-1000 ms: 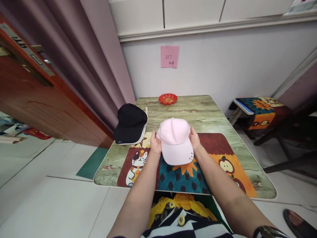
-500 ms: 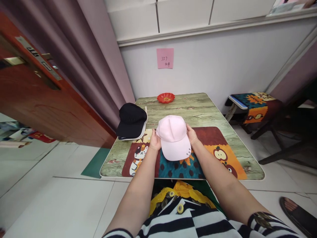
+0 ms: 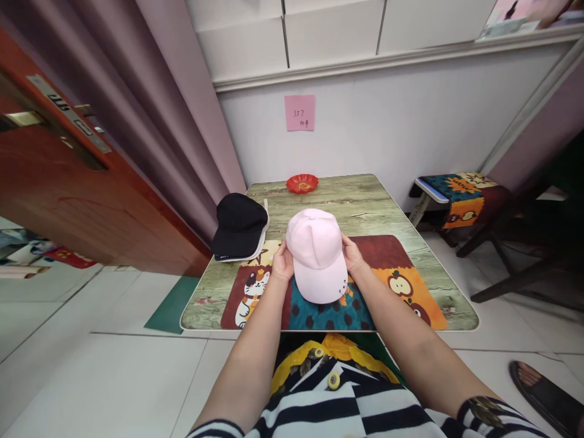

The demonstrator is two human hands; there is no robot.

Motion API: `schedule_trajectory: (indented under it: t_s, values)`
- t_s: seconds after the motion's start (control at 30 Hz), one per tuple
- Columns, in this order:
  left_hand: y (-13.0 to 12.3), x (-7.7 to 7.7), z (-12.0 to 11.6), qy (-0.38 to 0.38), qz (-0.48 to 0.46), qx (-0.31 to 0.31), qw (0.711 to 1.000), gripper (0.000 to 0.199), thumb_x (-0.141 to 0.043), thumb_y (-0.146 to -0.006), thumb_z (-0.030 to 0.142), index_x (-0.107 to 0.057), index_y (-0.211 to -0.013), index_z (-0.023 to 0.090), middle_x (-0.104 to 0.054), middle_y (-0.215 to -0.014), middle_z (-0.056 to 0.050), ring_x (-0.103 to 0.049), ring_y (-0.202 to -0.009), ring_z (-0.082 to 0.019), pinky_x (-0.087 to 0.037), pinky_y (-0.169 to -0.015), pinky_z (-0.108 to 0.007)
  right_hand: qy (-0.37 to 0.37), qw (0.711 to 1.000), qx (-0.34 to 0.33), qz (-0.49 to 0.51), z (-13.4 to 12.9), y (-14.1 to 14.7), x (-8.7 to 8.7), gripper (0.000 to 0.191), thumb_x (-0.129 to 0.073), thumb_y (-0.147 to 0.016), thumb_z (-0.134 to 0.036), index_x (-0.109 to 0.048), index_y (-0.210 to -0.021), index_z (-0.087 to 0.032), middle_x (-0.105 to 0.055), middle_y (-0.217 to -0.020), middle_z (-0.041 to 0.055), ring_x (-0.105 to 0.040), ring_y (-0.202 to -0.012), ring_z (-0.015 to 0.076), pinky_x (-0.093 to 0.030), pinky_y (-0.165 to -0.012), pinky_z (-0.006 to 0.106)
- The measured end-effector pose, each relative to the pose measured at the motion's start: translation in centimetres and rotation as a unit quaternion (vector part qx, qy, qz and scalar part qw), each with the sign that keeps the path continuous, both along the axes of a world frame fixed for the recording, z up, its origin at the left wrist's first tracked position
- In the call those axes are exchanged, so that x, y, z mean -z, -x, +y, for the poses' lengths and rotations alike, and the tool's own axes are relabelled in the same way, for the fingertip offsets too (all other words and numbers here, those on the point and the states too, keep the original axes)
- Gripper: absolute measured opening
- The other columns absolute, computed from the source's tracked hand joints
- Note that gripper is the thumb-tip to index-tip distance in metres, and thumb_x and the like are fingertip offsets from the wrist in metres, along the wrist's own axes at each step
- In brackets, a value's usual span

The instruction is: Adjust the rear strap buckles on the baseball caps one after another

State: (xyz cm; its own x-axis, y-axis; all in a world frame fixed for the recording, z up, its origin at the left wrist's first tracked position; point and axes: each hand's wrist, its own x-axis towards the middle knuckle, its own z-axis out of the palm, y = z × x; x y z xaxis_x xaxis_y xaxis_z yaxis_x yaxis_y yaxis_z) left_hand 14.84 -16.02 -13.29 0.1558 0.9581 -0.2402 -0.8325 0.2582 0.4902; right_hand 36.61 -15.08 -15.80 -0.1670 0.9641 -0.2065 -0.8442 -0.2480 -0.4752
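A pale pink cap (image 3: pixel 316 252) is held between my two hands, its brim towards me and small metal rings on the brim's right edge. My left hand (image 3: pixel 283 261) grips its left side, and my right hand (image 3: pixel 351 253) grips its right side; some fingertips are hidden behind the cap. Beneath it lies a colourful mat (image 3: pixel 387 255) with a cat and apples printed on it. At the table's left, a black cap (image 3: pixel 239 225) rests on top of a whitish cap, of which only the edge shows.
A red scalloped dish (image 3: pixel 302 183) sits at the back of the wood-patterned table (image 3: pixel 351 201). A pink note (image 3: pixel 300 113) is on the wall. To the right stands a cloth-covered stool (image 3: pixel 465 194), and a person's sandalled foot (image 3: pixel 529 374) shows at lower right.
The pink cap has tilted slightly, showing more of its crown, with both hands still on its sides. The whole view has shifted a little.
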Motion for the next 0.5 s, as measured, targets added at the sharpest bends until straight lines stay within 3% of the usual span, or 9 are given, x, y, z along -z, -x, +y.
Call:
schedule_trajectory:
  t_s: [0.13,0.27,0.37,0.5]
  values:
    - [0.06,0.15,0.09,0.001,0.005,0.019,1.0,0.034,-0.045,-0.103,0.031,-0.071,-0.119,0.014,-0.079,-0.105,-0.009,-0.069,-0.118,-0.025,-0.043,-0.114,-0.041,-0.009,0.999,0.042,0.018,0.32,-0.68,0.02,0.028,-0.066,-0.088,-0.027,-0.068,-0.117,-0.025,-0.081,-0.099,-0.0018,-0.075,-0.101,0.0218,-0.056,-0.102,0.042]
    - [0.31,0.34,0.17,0.012,0.01,0.035,0.999,0.03,-0.046,-0.102,0.024,-0.072,-0.113,0.013,-0.08,-0.098,-0.008,-0.074,-0.103,-0.022,-0.045,-0.113,-0.039,-0.006,0.997,0.065,0.032,0.6,-1.06,0.2,0.026,-0.063,-0.091,-0.03,-0.068,-0.117,-0.025,-0.081,-0.095,-0.0006,-0.075,-0.1,0.023,-0.056,-0.102,0.045]
    - [0.56,0.42,0.12,0.021,0.01,0.029,0.999,0.029,-0.046,-0.101,0.018,-0.072,-0.112,0.013,-0.081,-0.094,-0.006,-0.076,-0.092,-0.019,-0.046,-0.112,-0.037,-0.002,0.997,0.066,0.037,0.53,-1.08,0.35,0.025,-0.06,-0.093,-0.031,-0.068,-0.116,-0.024,-0.081,-0.095,-0.0001,-0.075,-0.1,0.0228,-0.056,-0.103,0.045]
    - [0.75,0.45,0.11,0.036,0.01,0.029,0.999,0.03,-0.046,-0.101,0.018,-0.072,-0.114,0.014,-0.081,-0.095,-0.006,-0.076,-0.094,-0.019,-0.046,-0.112,-0.037,0.002,0.998,0.053,0.033,0.21,-1.15,0.43,0.022,-0.059,-0.095,-0.031,-0.07,-0.111,-0.022,-0.081,-0.094,0.0011,-0.076,-0.1,0.0228,-0.056,-0.103,0.045]
